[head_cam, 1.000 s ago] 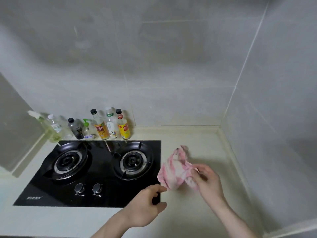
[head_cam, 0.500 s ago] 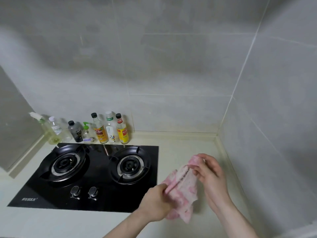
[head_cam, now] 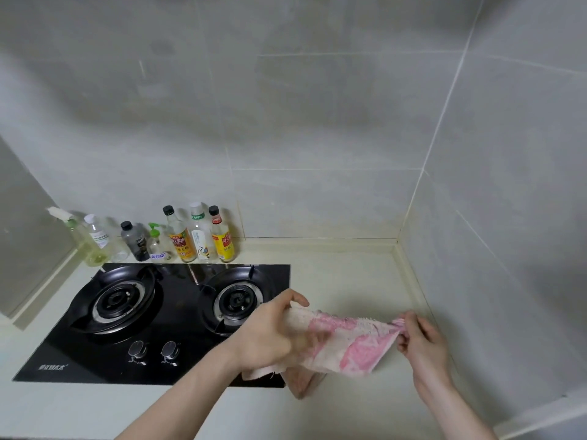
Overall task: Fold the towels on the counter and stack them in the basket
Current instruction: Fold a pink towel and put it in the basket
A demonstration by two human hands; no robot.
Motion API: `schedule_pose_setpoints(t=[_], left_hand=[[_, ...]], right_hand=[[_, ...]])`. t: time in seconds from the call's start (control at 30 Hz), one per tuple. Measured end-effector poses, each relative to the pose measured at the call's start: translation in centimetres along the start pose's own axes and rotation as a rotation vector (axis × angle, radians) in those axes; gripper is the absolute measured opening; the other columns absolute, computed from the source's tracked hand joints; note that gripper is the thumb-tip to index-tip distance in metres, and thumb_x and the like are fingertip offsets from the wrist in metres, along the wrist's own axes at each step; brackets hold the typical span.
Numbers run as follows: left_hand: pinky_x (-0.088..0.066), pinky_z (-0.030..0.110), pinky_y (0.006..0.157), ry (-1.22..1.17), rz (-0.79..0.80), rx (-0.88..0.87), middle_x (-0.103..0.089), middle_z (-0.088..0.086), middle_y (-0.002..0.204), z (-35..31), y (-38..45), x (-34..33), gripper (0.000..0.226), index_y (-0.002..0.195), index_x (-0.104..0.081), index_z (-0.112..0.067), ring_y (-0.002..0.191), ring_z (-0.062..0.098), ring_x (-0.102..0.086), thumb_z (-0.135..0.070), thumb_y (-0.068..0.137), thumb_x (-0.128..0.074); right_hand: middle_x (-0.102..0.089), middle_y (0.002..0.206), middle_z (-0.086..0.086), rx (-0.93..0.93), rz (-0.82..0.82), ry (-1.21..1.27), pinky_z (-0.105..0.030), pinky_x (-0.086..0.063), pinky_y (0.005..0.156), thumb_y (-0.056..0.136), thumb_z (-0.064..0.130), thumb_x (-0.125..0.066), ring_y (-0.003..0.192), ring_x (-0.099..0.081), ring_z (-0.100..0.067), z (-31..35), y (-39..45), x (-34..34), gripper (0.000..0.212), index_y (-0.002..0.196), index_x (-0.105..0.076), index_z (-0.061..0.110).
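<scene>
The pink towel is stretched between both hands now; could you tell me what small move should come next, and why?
Probably lower the pink towel flat onto the counter: the left hand and right hand hold it unfolded in the air.

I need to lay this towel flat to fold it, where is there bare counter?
Bare counter lies between the stove and the corner walls, behind the pink towel stretched between the left hand and right hand. Another strip runs in front of the stove. The bottles crowd the back left.
</scene>
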State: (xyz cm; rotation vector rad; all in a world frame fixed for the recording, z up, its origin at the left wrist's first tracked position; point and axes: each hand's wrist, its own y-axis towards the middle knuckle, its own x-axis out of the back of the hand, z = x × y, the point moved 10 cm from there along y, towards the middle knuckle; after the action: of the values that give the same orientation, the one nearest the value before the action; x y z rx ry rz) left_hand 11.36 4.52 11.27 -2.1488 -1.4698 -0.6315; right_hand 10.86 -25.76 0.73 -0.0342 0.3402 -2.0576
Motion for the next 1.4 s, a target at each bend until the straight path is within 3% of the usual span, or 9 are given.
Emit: schedule_pose_setpoints(t=[0.1, 0.23, 0.33, 0.47, 0.7, 0.83, 1.0, 1.17, 1.4], left_hand=[[-0.051, 0.032, 0.076, 0.628, 0.206, -0.073, -0.036, -0.01, 0.131, 0.6, 0.0, -2.2, 0.129, 0.155, -0.006, -0.043, 0.096, 0.019, -0.061, -0.04, 0.058, -0.092], [-0.036, 0.033, 0.059, 0.985, 0.19, -0.268, -0.025, 0.0, 0.137, -0.4, -0.7, -3.7, 0.114, 0.158, 0.005, -0.037, 0.075, 0.02, -0.037, -0.002, 0.077, -0.068], [-0.037, 0.04, 0.052, 0.917, 0.17, -0.403, -0.032, 0.0, 0.135, -0.9, -0.9, -4.1, 0.084, 0.15, -0.024, -0.028, 0.068, 0.022, -0.037, 0.0, 0.077, -0.056], [-0.032, 0.033, 0.06, 0.555, 0.094, -0.355, -0.038, -0.011, 0.121, -2.3, -0.2, -3.7, 0.052, 0.13, -0.042, -0.028, 0.07, 0.018, -0.046, -0.014, 0.084, -0.061], [-0.049, 0.03, 0.085, 0.095, 0.102, -0.226, -0.052, -0.008, 0.111, -5.3, 0.9, -4.2, 0.026, 0.102, -0.057, -0.033, 0.092, 0.014, -0.059, -0.021, 0.083, -0.071], [-0.043, 0.016, 0.083, 0.107, 0.148, -0.272, -0.055, -0.007, 0.111, -7.2, 0.8, -3.9, 0.035, 0.102, -0.06, -0.037, 0.094, 0.003, -0.055, -0.025, 0.077, -0.082], [-0.049, 0.026, 0.087, 0.377, 0.26, -0.321, -0.043, -0.014, 0.116, -7.9, -0.2, -3.8, 0.065, 0.118, -0.048, -0.042, 0.098, 0.004, -0.053, -0.038, 0.067, -0.088], [-0.052, 0.036, 0.075, 0.835, 0.303, -0.336, -0.038, -0.009, 0.126, -5.7, 0.4, -3.9, 0.093, 0.132, -0.037, -0.032, 0.094, 0.019, -0.058, -0.052, 0.059, -0.091], [-0.037, 0.034, 0.062, 0.808, 0.249, -0.352, -0.046, -0.008, 0.114, -5.7, 0.4, -3.7, 0.042, 0.117, -0.049, -0.027, 0.081, 0.025, -0.057, -0.014, 0.079, -0.062]], right_hand=[[-0.063, 0.079, -0.011, -0.006, -0.023, -0.022, -0.031, -0.04, 0.059, 0.102, 0.019, -0.061, 0.06, -0.045, -0.016, -0.2, 1.0, 0.9, 0.016, 0.094, -0.071, 0.009], [-0.059, 0.076, -0.008, -0.055, -0.053, -0.031, -0.029, -0.039, 0.056, 0.099, 0.013, -0.064, 0.058, -0.044, -0.015, -0.8, 2.7, 2.3, 0.017, 0.11, -0.069, 0.002], [-0.068, 0.089, -0.009, -0.055, -0.025, -0.053, -0.032, -0.05, 0.064, 0.1, 0.012, -0.062, 0.066, -0.057, -0.018, -0.8, 2.2, 2.4, 0.023, 0.122, -0.065, 0.004], [-0.062, 0.133, 0.0, 0.086, 0.215, -0.362, -0.047, -0.053, 0.101, 0.085, 0.009, -0.078, 0.118, -0.063, -0.017, -0.5, -1.9, -0.6, 0.068, 0.128, -0.051, 0.054], [-0.071, 0.118, 0.021, 0.086, 0.718, -0.591, -0.011, -0.05, 0.085, 0.073, 0.025, -0.089, 0.111, -0.063, 0.009, -2.8, -9.6, -8.0, 0.063, 0.128, -0.06, 0.033], [-0.071, 0.113, 0.026, 0.153, 0.719, -0.673, -0.008, -0.046, 0.091, 0.074, 0.037, -0.086, 0.11, -0.06, 0.014, -2.2, -9.9, -8.9, 0.046, 0.117, -0.067, 0.039], [-0.069, 0.069, 0.015, 0.173, 0.595, -0.664, -0.026, -0.052, 0.063, 0.09, 0.038, -0.074, 0.055, -0.064, -0.002, -0.8, -8.5, -6.8, 0.009, 0.082, -0.074, 0.033], [-0.075, 0.076, 0.01, 0.271, 0.564, -0.68, -0.027, -0.054, 0.073, 0.088, 0.028, -0.077, 0.073, -0.07, -0.005, 0.9, -7.7, -6.4, 0.013, 0.076, -0.077, 0.024], [-0.077, 0.091, 0.016, 0.227, 0.626, -0.704, -0.025, -0.057, 0.083, 0.082, 0.033, -0.081, 0.084, -0.073, -0.001, -0.1, -8.1, -7.1, 0.014, 0.096, -0.078, 0.034]])
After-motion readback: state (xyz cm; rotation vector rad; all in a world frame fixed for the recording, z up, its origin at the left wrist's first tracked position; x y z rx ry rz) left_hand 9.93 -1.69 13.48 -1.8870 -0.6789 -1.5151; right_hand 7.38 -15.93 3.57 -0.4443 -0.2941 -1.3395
